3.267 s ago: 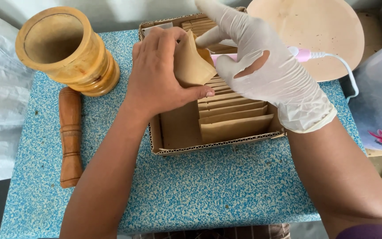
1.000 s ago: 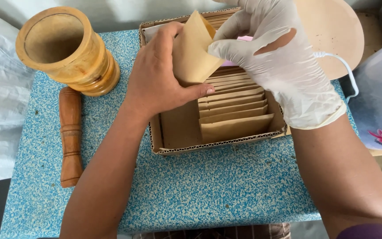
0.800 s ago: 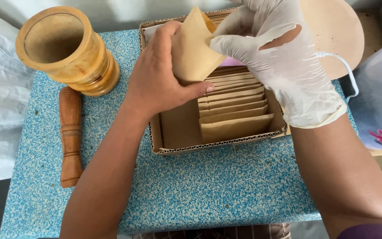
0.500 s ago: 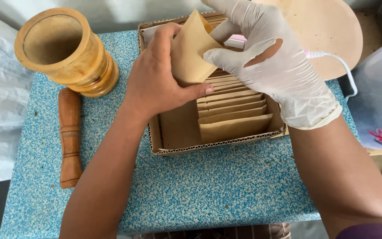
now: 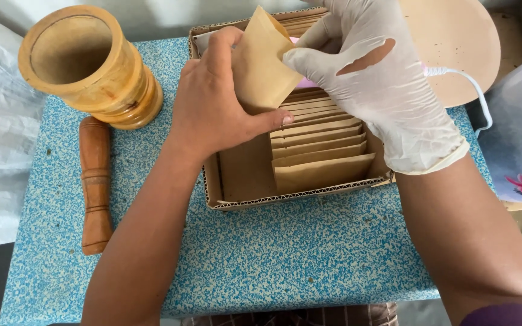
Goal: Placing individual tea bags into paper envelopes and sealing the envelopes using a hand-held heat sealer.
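My bare left hand (image 5: 212,102) holds a small brown paper pouch (image 5: 261,66) upright over a shallow cardboard box (image 5: 261,202). My right hand (image 5: 382,84), in a torn white glove, pinches the pouch's top right edge with thumb and fingers. Below them a row of several flat brown pouches (image 5: 321,145) stands filed in the right half of the box. The left half of the box shows bare cardboard.
A wooden mortar (image 5: 86,63) stands at the back left of the blue speckled table (image 5: 273,259), with a wooden pestle (image 5: 95,184) lying in front of it. Behind the box lie a round tan board (image 5: 454,48), a pink tool (image 5: 303,81) mostly hidden, and its white cord (image 5: 475,99).
My gloved right hand came from open above the box onto the pouch's top edge. The pouch has risen in my left hand and stands more upright.
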